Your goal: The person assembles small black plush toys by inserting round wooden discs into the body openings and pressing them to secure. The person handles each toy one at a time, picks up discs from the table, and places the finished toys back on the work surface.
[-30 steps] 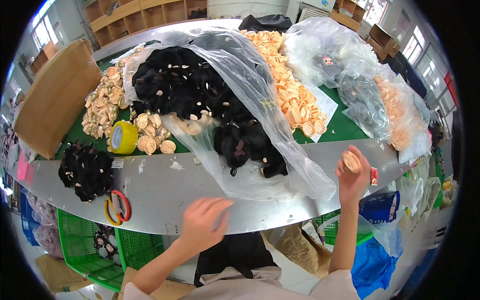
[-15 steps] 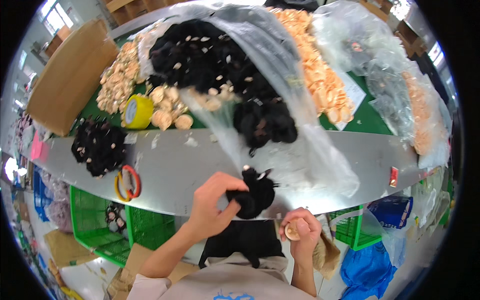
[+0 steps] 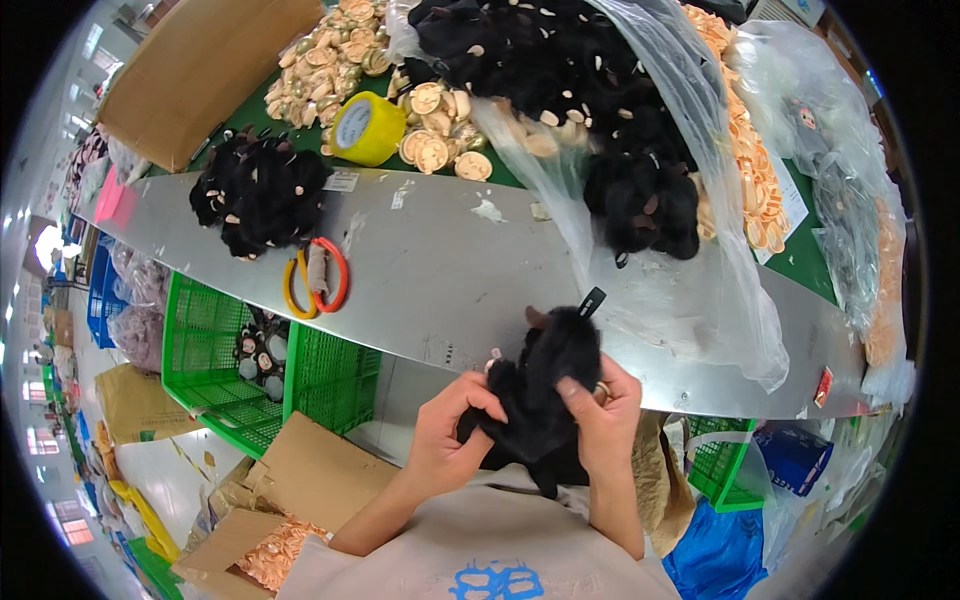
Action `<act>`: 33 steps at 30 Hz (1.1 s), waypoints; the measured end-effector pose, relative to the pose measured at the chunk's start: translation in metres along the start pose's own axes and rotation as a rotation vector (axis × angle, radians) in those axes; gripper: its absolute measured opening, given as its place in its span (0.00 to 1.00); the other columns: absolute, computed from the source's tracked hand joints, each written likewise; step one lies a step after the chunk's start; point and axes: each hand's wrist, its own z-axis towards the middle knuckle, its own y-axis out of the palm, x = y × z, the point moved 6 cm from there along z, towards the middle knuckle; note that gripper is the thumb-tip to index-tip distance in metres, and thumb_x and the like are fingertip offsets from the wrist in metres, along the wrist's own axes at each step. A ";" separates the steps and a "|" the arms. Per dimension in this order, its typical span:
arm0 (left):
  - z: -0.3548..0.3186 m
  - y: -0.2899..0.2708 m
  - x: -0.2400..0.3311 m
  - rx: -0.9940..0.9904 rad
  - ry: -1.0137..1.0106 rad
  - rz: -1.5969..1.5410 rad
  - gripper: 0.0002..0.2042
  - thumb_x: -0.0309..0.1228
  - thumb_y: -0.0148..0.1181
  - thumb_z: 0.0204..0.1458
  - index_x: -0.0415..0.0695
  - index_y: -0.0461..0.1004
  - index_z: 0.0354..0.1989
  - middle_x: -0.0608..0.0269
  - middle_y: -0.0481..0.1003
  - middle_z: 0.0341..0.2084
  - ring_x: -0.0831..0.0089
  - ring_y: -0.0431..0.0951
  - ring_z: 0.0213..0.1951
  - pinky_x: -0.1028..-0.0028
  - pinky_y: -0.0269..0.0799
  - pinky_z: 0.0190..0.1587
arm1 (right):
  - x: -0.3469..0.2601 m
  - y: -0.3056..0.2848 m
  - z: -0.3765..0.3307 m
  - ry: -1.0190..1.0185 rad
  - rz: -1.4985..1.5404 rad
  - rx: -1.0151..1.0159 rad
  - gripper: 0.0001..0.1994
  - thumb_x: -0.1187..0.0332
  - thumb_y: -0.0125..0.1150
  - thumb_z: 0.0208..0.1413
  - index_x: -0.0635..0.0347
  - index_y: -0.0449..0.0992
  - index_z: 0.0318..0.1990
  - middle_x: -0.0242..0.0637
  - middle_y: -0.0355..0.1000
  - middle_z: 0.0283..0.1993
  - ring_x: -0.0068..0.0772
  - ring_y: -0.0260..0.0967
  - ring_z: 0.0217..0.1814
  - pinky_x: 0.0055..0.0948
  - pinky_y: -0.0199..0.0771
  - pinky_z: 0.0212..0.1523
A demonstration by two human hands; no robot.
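Observation:
A black furry plush piece [image 3: 545, 380] is held close to my body, below the grey table edge [image 3: 440, 270]. My left hand [image 3: 450, 430] grips its lower left side. My right hand [image 3: 600, 420] clasps its right side, and a small tan round piece shows between its fingers. Above them, a clear plastic bag [image 3: 640, 250] spills several black plush pieces [image 3: 640, 200] onto the table.
A pile of black plush [image 3: 260, 190] lies at the table's left, with orange and red scissors [image 3: 315, 280] beside it. A yellow tape roll [image 3: 365, 130], tan round pieces [image 3: 430, 150], a cardboard box [image 3: 190, 70] and green crates [image 3: 240, 370] surround the table.
My right hand came down from the table's right edge with a tan piece. My left hand picked up a black plush piece, and both hands now hold it near my body.

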 end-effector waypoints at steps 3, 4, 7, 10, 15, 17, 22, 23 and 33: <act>0.002 -0.016 0.032 0.283 0.102 0.240 0.07 0.24 0.58 0.49 0.38 0.74 0.37 0.53 0.72 0.46 0.64 0.72 0.47 0.69 0.65 0.55 | -0.018 0.013 0.001 -0.081 -0.104 0.031 0.13 0.75 0.66 0.57 0.69 0.77 0.48 0.23 0.72 0.33 0.08 0.57 0.27 0.14 0.53 0.27; 0.001 -0.020 0.041 0.394 0.132 0.284 0.08 0.28 0.60 0.50 0.38 0.74 0.36 0.53 0.72 0.47 0.64 0.72 0.50 0.68 0.63 0.58 | -0.021 0.016 0.002 -0.122 -0.134 0.049 0.10 0.75 0.67 0.56 0.68 0.78 0.45 0.17 0.70 0.27 0.04 0.50 0.22 0.13 0.44 0.20; 0.008 -0.008 0.059 0.122 0.228 0.401 0.18 0.32 0.57 0.52 0.34 0.75 0.49 0.47 0.73 0.52 0.53 0.73 0.52 0.60 0.66 0.58 | -0.029 0.025 -0.005 -0.158 -0.213 0.032 0.09 0.76 0.67 0.56 0.67 0.78 0.43 0.21 0.73 0.31 0.05 0.54 0.23 0.12 0.49 0.21; 0.007 0.012 0.047 -0.035 0.221 0.275 0.27 0.39 0.57 0.56 0.32 0.69 0.60 0.42 0.71 0.57 0.46 0.70 0.56 0.56 0.64 0.61 | -0.031 0.028 -0.013 -0.294 -0.323 -0.022 0.08 0.76 0.67 0.54 0.67 0.77 0.42 0.27 0.75 0.34 0.09 0.60 0.26 0.13 0.58 0.23; 0.006 0.015 0.028 -0.088 -0.024 0.050 0.30 0.38 0.57 0.59 0.32 0.61 0.65 0.45 0.73 0.52 0.57 0.73 0.53 0.63 0.67 0.57 | -0.042 0.042 -0.022 -0.708 -0.672 -0.143 0.11 0.78 0.69 0.46 0.67 0.77 0.38 0.41 0.75 0.37 0.35 0.73 0.29 0.25 0.72 0.30; 0.003 0.009 0.014 0.002 -0.238 -0.260 0.29 0.37 0.59 0.59 0.34 0.61 0.64 0.51 0.74 0.50 0.67 0.74 0.51 0.69 0.69 0.53 | -0.043 0.049 -0.024 -0.632 -0.657 -0.217 0.09 0.74 0.67 0.49 0.67 0.78 0.37 0.43 0.75 0.36 0.38 0.72 0.28 0.28 0.72 0.29; 0.002 0.001 -0.004 0.137 -0.303 -0.578 0.22 0.30 0.62 0.60 0.38 0.64 0.60 0.60 0.75 0.48 0.78 0.75 0.49 0.76 0.72 0.51 | -0.021 0.023 -0.029 -0.401 -0.322 0.070 0.12 0.68 0.64 0.56 0.69 0.77 0.43 0.35 0.72 0.38 0.25 0.66 0.31 0.23 0.67 0.33; 0.000 0.002 -0.005 0.135 -0.346 -0.703 0.21 0.29 0.59 0.61 0.40 0.63 0.60 0.61 0.75 0.48 0.79 0.75 0.50 0.77 0.72 0.52 | -0.029 0.032 -0.022 -0.443 -0.357 0.090 0.12 0.68 0.65 0.56 0.69 0.77 0.43 0.33 0.70 0.37 0.22 0.64 0.31 0.21 0.64 0.32; -0.023 0.002 -0.006 0.049 -0.378 -0.530 0.20 0.28 0.70 0.54 0.40 0.72 0.54 0.64 0.77 0.46 0.77 0.76 0.47 0.78 0.71 0.50 | -0.019 0.037 -0.016 -0.134 -0.233 -0.089 0.07 0.73 0.67 0.57 0.67 0.74 0.35 0.22 0.60 0.25 0.11 0.51 0.26 0.15 0.49 0.25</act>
